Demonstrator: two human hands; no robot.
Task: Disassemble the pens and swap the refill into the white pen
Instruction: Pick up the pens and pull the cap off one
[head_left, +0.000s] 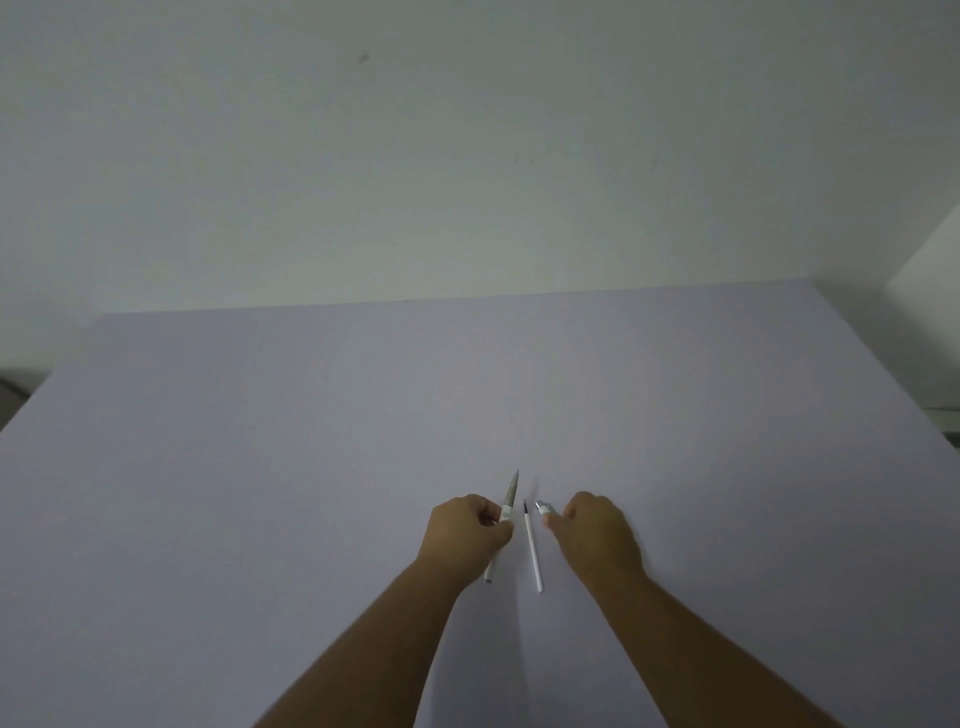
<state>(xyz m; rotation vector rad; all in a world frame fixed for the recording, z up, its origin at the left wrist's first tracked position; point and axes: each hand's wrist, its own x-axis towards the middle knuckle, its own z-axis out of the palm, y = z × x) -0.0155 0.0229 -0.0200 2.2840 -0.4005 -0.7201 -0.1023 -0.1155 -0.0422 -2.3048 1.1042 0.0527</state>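
My left hand (465, 535) grips a white pen (506, 506) with a grey pointed front part that sticks up and away from me; its white tail shows below the hand. A thin white refill (533, 553) with a dark tip lies on the table between my hands, touching neither. My right hand (597, 535) is closed around a small white piece with a silvery tip (543, 507), which pokes out at the fingertips; the rest of that piece is hidden in the hand.
The pale lilac table (311, 467) runs back to a plain white wall. Its far edge lies well beyond the hands. A dark object (13, 387) shows past the table's left edge, and a wall corner stands at the right.
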